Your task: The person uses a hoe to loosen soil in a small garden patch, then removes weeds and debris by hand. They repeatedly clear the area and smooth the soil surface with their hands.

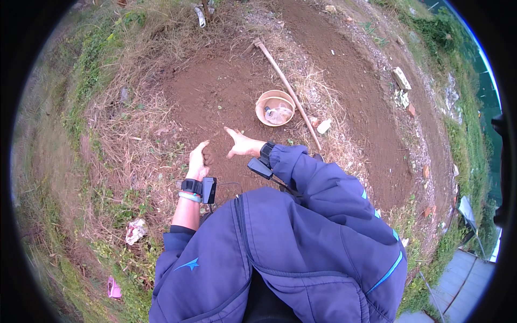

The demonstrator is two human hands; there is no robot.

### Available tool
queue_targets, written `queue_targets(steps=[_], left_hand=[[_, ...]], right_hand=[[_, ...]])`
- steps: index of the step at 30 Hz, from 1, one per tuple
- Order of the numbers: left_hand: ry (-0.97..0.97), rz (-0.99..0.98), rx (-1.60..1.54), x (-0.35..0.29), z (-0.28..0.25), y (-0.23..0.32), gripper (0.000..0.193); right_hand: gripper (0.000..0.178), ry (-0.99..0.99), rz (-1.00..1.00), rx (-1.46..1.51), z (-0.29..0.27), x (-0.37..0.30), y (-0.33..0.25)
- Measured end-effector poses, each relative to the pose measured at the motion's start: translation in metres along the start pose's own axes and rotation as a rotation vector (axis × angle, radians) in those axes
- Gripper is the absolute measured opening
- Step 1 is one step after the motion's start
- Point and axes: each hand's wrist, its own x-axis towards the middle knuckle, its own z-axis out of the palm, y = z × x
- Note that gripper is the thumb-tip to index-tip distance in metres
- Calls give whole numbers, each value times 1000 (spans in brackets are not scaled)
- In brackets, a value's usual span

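Over a patch of bare brown soil (204, 102), both my hands are held close together in front of me. My left hand (198, 160) has its fingers curled in and its thumb stretched forward; what it holds, if anything, is hidden. Just to its right, my right hand (244, 144) has its thumb and forefinger spread apart, with nothing seen between them. Ahead of the right hand stands a round cream-coloured bucket (260, 110), with a clear plastic bag (279, 114) and a small dark item inside. Close along its right side lies a long-handled hoe (280, 74), its head at the far end.
Dry grass (134, 118) borders the soil on the left. A pale plastic bottle (324, 126) lies right of the hoe handle. Farther right run a strip of turned soil (371, 124) and scattered bricks, with a white block (401, 78). Crumpled litter (136, 231) lies at lower left.
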Motion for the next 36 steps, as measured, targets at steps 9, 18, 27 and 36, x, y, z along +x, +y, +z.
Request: queue_targets(steps=[9, 18, 27, 36], left_hand=[[-396, -37, -621, 18, 22, -13, 69], [-70, -226, -391, 27, 23, -16, 63], [-36, 81, -399, 11, -52, 38, 52], [-268, -251, -367, 88, 48, -60, 55]], right_hand=[[71, 102, -627, -170, 24, 4, 0], [74, 68, -477, 359, 42, 16, 14], [36, 131, 118, 14, 23, 17, 95], [29, 454, 42, 392, -40, -43, 160]])
